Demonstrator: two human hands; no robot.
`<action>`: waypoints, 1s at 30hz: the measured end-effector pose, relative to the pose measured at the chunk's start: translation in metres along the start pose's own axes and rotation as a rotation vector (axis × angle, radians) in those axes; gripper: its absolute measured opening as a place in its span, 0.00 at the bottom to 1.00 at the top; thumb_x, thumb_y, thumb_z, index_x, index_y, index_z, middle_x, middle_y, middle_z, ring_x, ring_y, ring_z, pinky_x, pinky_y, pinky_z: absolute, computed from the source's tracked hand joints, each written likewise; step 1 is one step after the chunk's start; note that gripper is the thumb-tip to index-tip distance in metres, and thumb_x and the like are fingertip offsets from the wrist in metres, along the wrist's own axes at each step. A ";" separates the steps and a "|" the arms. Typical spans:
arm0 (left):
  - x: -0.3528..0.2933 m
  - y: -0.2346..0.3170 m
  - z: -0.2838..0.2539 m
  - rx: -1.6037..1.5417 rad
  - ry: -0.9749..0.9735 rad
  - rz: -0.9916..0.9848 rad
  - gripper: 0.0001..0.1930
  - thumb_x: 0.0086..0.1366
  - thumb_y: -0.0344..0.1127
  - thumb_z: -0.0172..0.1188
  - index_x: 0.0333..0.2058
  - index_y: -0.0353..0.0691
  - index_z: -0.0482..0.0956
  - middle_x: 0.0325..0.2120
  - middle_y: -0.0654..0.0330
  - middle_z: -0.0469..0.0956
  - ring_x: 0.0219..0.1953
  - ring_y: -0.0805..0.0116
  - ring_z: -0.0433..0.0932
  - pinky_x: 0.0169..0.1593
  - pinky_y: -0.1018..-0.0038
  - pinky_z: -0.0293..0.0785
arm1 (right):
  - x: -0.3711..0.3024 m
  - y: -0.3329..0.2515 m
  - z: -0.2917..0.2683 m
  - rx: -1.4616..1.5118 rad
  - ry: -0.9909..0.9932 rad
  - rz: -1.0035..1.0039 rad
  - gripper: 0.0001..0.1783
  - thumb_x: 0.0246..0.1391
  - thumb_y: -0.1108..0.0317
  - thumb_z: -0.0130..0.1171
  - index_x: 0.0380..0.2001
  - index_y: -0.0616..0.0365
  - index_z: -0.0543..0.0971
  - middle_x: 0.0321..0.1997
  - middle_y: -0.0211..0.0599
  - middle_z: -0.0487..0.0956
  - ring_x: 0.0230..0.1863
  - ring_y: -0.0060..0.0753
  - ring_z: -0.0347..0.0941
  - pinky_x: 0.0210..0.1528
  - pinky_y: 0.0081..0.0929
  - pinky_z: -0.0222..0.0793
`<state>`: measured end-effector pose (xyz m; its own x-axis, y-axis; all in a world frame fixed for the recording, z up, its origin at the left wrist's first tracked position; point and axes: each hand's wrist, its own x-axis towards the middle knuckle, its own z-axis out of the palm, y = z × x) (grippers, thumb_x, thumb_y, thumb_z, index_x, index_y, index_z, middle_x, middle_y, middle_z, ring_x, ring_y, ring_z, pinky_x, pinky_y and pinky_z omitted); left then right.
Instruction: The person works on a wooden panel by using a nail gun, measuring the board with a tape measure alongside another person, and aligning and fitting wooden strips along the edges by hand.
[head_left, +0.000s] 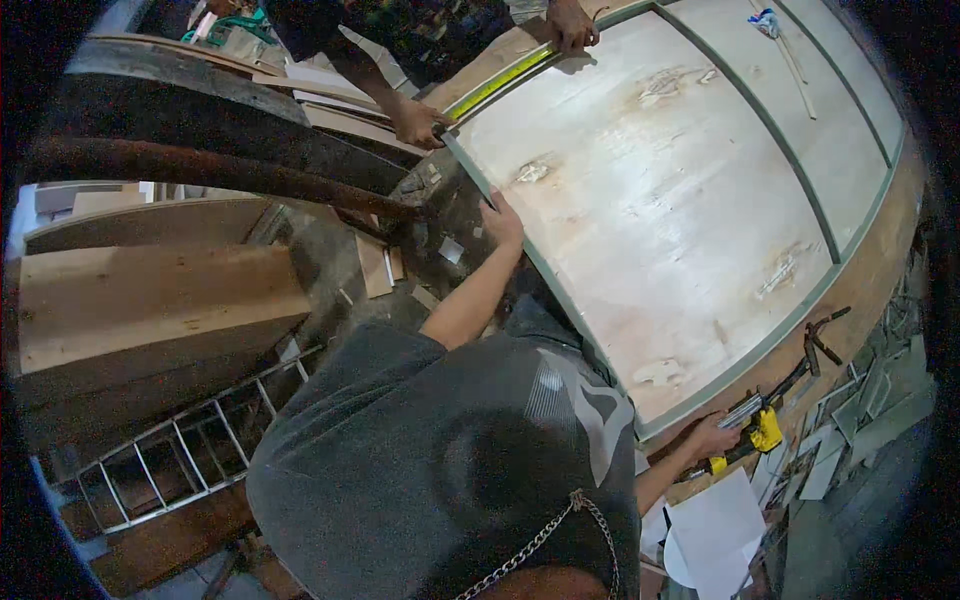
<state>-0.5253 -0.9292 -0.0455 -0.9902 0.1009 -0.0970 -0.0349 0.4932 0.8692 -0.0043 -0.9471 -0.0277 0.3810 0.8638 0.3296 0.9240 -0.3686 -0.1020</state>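
My left hand grips the near left edge of a large pale wooden panel with a grey-green frame. At the panel's near right corner, my right hand is closed around a black and yellow tool with a silver part; its exact kind is unclear. A co-worker's two hands, one of them a hand at the far left corner, stretch a yellow tape measure along the panel's far left edge. Grey-green strips divide the panel.
A black bar with a forked end lies beside the panel. A thin stick rests on it. Offcuts pile at the right. At the left are curved wooden pieces, a dark rusty bar and a metal ladder.
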 end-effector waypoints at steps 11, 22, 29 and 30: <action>0.009 -0.012 0.005 0.112 -0.044 -0.064 0.37 0.61 0.58 0.36 0.49 0.21 0.59 0.46 0.33 0.64 0.49 0.40 0.63 0.53 0.62 0.57 | 0.001 0.000 0.000 0.026 0.030 0.096 0.30 0.44 0.49 0.55 0.41 0.65 0.70 0.40 0.52 0.72 0.42 0.53 0.67 0.43 0.43 0.64; 0.002 0.003 -0.002 0.118 -0.076 -0.115 0.38 0.61 0.60 0.35 0.51 0.24 0.57 0.47 0.33 0.63 0.50 0.42 0.63 0.54 0.63 0.57 | 0.001 0.003 0.002 0.000 -0.007 0.121 0.30 0.44 0.49 0.56 0.42 0.64 0.71 0.40 0.52 0.72 0.42 0.52 0.68 0.42 0.42 0.65; 0.007 -0.007 0.001 0.089 -0.088 -0.100 0.39 0.61 0.59 0.34 0.51 0.20 0.56 0.48 0.32 0.61 0.51 0.41 0.61 0.55 0.64 0.56 | 0.002 0.000 -0.001 0.016 0.008 0.094 0.31 0.45 0.48 0.55 0.43 0.65 0.70 0.40 0.54 0.72 0.42 0.54 0.68 0.41 0.44 0.64; 0.005 -0.003 0.000 0.098 -0.084 -0.092 0.39 0.61 0.59 0.34 0.51 0.20 0.56 0.48 0.31 0.61 0.51 0.40 0.61 0.55 0.64 0.56 | 0.002 0.000 -0.001 0.022 -0.007 0.098 0.31 0.45 0.49 0.55 0.43 0.65 0.70 0.40 0.54 0.71 0.42 0.54 0.68 0.41 0.44 0.64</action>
<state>-0.5307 -0.9307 -0.0489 -0.9684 0.1216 -0.2178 -0.1071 0.5856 0.8035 -0.0039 -0.9455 -0.0262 0.4701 0.8263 0.3101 0.8825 -0.4442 -0.1543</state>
